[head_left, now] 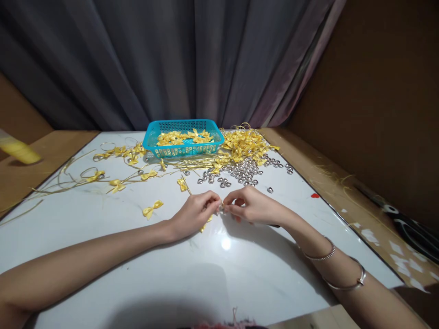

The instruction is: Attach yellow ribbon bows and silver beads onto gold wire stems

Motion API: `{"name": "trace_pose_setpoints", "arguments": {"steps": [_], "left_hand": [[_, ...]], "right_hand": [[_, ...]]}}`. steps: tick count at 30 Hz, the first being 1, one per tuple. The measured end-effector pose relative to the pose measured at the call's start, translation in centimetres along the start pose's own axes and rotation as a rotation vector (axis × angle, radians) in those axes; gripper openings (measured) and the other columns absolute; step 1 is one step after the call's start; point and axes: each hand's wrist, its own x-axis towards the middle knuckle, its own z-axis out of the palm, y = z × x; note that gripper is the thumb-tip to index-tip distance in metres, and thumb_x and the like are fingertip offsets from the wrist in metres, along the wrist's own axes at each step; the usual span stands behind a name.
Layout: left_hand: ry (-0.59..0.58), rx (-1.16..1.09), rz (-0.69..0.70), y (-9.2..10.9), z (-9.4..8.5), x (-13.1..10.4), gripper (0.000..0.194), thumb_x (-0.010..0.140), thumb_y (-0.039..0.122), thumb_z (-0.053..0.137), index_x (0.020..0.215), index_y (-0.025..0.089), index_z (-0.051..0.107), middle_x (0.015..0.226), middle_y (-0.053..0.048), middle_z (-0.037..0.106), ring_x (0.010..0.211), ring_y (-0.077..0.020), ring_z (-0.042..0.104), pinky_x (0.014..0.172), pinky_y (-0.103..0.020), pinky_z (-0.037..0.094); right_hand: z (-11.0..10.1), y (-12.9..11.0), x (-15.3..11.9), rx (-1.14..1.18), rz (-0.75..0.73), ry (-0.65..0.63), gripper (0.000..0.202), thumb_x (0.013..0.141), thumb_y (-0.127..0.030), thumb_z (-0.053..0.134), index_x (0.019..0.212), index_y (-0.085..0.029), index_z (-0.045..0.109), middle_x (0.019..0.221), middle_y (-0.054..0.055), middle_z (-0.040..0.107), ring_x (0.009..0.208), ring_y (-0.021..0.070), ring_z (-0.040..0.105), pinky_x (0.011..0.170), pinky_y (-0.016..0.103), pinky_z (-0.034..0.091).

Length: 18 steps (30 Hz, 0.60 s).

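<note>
My left hand (197, 212) and my right hand (250, 205) meet over the middle of the white board, fingertips pinched together on a small pale piece (221, 206). Fingers hide most of that piece. A yellow bow (206, 224) shows just beneath my left hand. Another yellow bow (152, 209) lies to the left, and one more (182, 184) is beyond my left hand. Silvery rings or beads (244, 171) are scattered beyond my right hand, beside a heap of yellow bows with cords (245, 142).
A blue basket (187, 150) holding yellow bows stands at the back of the board. Corded bows (116, 185) spread over the left side. Black-handled scissors (411, 233) and white scraps (370, 236) lie at the right. A yellow roll (20, 151) is far left.
</note>
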Motion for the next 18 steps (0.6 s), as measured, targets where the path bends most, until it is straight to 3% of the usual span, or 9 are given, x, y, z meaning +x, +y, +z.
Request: {"name": "trace_pose_setpoints", "arguments": {"steps": [4,8,11,14,18], "left_hand": [[0.007,-0.011,-0.006,-0.1,0.0,-0.1,0.017,0.089,0.026,0.045,0.083,0.016,0.058,0.068,0.001,0.06,0.059,-0.0106,0.052,0.057,-0.021,0.038],[-0.005,-0.141,-0.092,-0.2,0.1,0.0,0.018,0.088,0.029,0.047,0.083,0.016,0.058,0.067,0.001,0.061,0.059,-0.0109,0.052,0.055,-0.021,0.037],[-0.023,-0.294,-0.172,-0.2,0.0,0.2,0.02,0.086,0.033,0.049,0.081,0.015,0.057,0.065,0.001,0.059,0.053,-0.0093,0.046,0.05,-0.02,0.035],[-0.033,-0.416,-0.208,-0.3,0.0,0.4,0.022,0.085,0.035,0.051,0.079,0.015,0.056,0.063,0.002,0.055,0.05,-0.0078,0.041,0.048,-0.019,0.033],[-0.023,-0.499,-0.229,-0.5,0.0,0.5,0.023,0.084,0.036,0.053,0.076,0.014,0.055,0.062,0.003,0.052,0.049,-0.0071,0.039,0.047,-0.019,0.035]], "right_hand": [[0.4,0.3,0.2,0.028,0.018,0.027,0.019,0.082,-0.02,0.049,0.079,-0.012,0.067,0.052,0.001,0.06,0.036,0.008,0.046,0.04,0.019,0.037],[0.8,0.7,0.5,-0.067,-0.068,0.13,0.018,0.08,-0.012,0.048,0.08,-0.013,0.066,0.053,0.0,0.061,0.045,0.0095,0.053,0.05,0.02,0.041],[1.1,0.9,0.6,-0.151,-0.218,0.247,0.018,0.077,-0.009,0.049,0.08,-0.013,0.066,0.077,0.005,0.068,0.061,0.0111,0.06,0.06,0.022,0.044],[1.3,1.0,0.7,-0.206,-0.319,0.314,0.018,0.078,-0.008,0.049,0.077,-0.013,0.066,0.102,0.008,0.067,0.063,0.0099,0.06,0.062,0.023,0.046],[1.6,1.1,0.6,-0.309,-0.348,0.348,0.021,0.079,-0.008,0.049,0.08,-0.014,0.069,0.111,0.008,0.066,0.069,0.013,0.065,0.064,0.025,0.047]]}}
